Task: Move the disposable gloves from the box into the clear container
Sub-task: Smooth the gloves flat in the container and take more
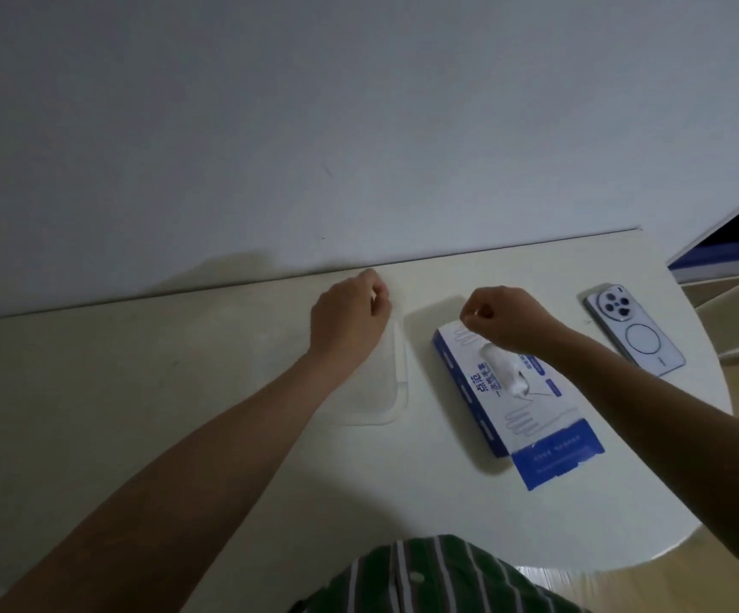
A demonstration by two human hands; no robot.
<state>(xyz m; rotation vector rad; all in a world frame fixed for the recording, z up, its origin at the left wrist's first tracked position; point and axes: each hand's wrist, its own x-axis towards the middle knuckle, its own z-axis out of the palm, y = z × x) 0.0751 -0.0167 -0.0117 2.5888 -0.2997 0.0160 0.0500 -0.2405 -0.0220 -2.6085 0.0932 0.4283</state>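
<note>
Both hands are hovering curled, nothing plainly pinched: left hand (350, 314) over the clear container (396, 391), right hand (507, 318) over the box (469, 393) at its three o'clock. We are judging the gloves (502, 369) flimsy and slippery; pinch the tuft protruding from the box.

Person, viewed from above. The person is wearing a green shirt (447, 577), which is showing only at the lower edge of the view. Narrow pale stripes are running lengthwise down the cloth, with darker lines lying beside them. A small round white button (416, 577) is sitting on a pale strip at the front. The left forearm (208, 444) and right forearm (668, 413) are showing bare along their whole visible length, and the left hand (350, 316) and right hand (509, 318) are showing bare too.
</note>
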